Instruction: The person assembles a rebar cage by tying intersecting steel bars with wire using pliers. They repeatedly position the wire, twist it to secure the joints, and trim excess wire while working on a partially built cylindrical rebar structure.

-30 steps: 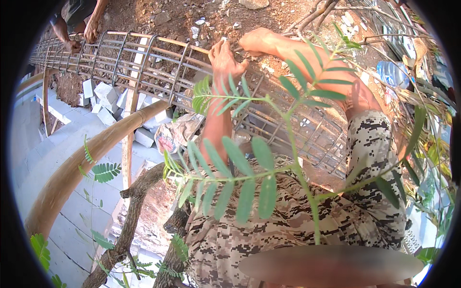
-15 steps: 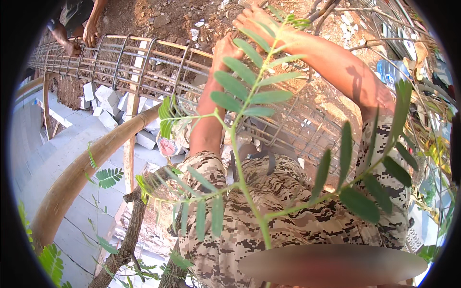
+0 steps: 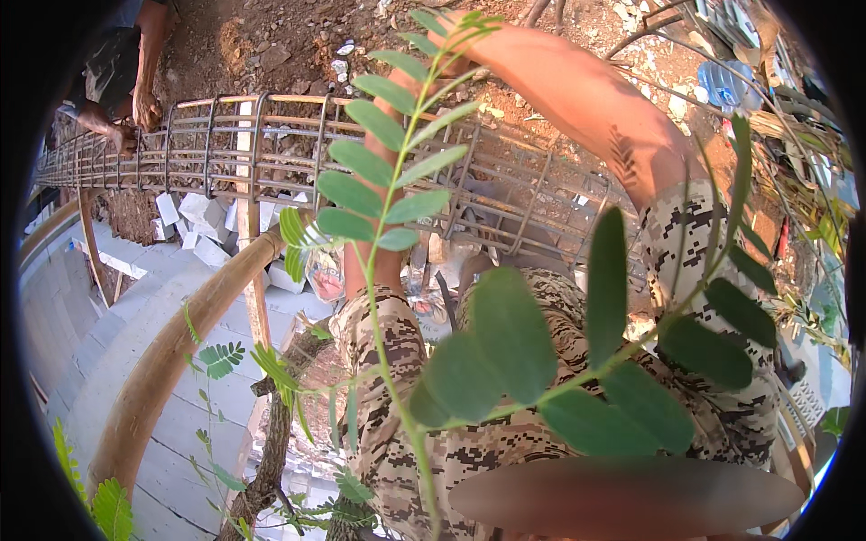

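A long cage of steel reinforcing bars [image 3: 298,149] crosses in front of me, with square ties along it. My left arm [image 3: 363,266] reaches over the cage, and my left hand [image 3: 413,87] is at its far side, largely covered by leaves. My right arm [image 3: 577,90] bends in from the right, bringing my right hand [image 3: 462,59] close to the left. Leaflets hide the fingers of both hands, so any held item cannot be made out. A leafy green branch [image 3: 388,203] hangs very near, across the view.
At the far left, another person's hands [image 3: 135,126] are at the cage. A thick bamboo pole [image 3: 171,352] slants over grey paving [image 3: 189,433]. White broken blocks [image 3: 203,216] lie below the cage. A clear plastic bottle [image 3: 729,86] and dry branches [image 3: 649,36] are at right.
The view has shifted, so the cage sits lower and more level. My hands have moved up and left in the picture, behind the leaves. The near branch has swung left.
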{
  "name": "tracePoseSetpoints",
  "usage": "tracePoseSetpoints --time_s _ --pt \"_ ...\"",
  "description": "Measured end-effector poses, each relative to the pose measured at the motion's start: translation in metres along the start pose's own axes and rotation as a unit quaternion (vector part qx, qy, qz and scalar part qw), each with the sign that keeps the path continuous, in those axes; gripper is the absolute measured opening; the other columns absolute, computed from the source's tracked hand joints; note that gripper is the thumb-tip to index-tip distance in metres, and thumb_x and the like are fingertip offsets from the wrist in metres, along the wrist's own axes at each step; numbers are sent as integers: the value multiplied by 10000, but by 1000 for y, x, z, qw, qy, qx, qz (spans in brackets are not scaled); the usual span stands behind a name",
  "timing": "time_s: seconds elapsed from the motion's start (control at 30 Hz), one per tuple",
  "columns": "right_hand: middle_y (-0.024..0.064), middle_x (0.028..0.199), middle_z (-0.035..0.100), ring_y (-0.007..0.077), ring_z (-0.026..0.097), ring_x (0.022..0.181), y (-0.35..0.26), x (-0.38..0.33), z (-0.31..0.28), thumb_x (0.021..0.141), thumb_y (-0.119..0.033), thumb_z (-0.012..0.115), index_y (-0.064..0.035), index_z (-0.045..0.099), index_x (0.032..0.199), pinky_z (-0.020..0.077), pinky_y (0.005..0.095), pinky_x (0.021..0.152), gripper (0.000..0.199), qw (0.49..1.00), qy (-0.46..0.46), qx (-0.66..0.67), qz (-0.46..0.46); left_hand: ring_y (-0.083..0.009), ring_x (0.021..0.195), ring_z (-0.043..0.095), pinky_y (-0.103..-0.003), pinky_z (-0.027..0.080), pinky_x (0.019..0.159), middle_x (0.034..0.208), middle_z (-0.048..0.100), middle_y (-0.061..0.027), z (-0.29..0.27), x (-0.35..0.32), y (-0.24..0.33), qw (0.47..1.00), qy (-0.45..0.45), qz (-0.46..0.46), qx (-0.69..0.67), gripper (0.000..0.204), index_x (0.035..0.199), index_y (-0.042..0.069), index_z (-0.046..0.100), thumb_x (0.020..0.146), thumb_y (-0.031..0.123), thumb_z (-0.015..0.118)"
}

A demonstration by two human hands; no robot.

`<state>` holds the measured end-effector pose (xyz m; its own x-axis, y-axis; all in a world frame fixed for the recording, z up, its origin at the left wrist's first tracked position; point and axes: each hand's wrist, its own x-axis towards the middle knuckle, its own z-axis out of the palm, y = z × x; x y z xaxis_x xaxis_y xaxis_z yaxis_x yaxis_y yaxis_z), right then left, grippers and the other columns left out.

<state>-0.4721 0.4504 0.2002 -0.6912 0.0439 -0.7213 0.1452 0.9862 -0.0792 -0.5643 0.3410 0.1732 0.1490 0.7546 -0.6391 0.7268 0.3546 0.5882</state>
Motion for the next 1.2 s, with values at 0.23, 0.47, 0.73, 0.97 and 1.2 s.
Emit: tracePoseSetpoints --time_s 0.23,0.47,0.73,0.97,1.2 --pt "116 1014 726 289 701 907 -52 -49 44 728 -93 692 -93 737 1048 570 419 731 323 938 -110 254 208 -321 850 698 -414 535 837 909 727 -160 54 -9 3 995 101 19 -8 544 1155 195 721 688 470 770" --pt "136 953 719 264 692 778 -72 -71 18 809 -109 640 23 702 1021 565 441 656 257 910 -141 370 124 -292 1216 558 -448 385 1073 1207 644 -113 80 -40 -12 943 312 49 102 785 1290 112 586 619 415 859" --pt "66 644 587 196 597 541 -46 -27 27 860 -171 697 -12 596 794 528 381 511 200 754 -266 577 167 -308 1325 408 -534 254 1145 1378 492 -125 103 -41 -34 890 401 145 161 863 1414 101 433 678 343 813" --pt "79 680 603 189 595 515 -33 -47 47 860 -171 702 6 595 825 553 370 501 210 755 -227 592 167 -297 1247 467 -520 289 1103 1272 533 -105 126 -9 -22 864 458 156 139 699 1360 84 473 739 267 737" --pt "147 768 708 227 698 609 -20 -55 14 804 -302 773 -1 675 980 595 389 597 363 773 -276 557 128 -315 973 608 -453 465 864 1028 624 -87 104 -2 -11 885 409 175 137 636 1190 77 567 623 244 803"
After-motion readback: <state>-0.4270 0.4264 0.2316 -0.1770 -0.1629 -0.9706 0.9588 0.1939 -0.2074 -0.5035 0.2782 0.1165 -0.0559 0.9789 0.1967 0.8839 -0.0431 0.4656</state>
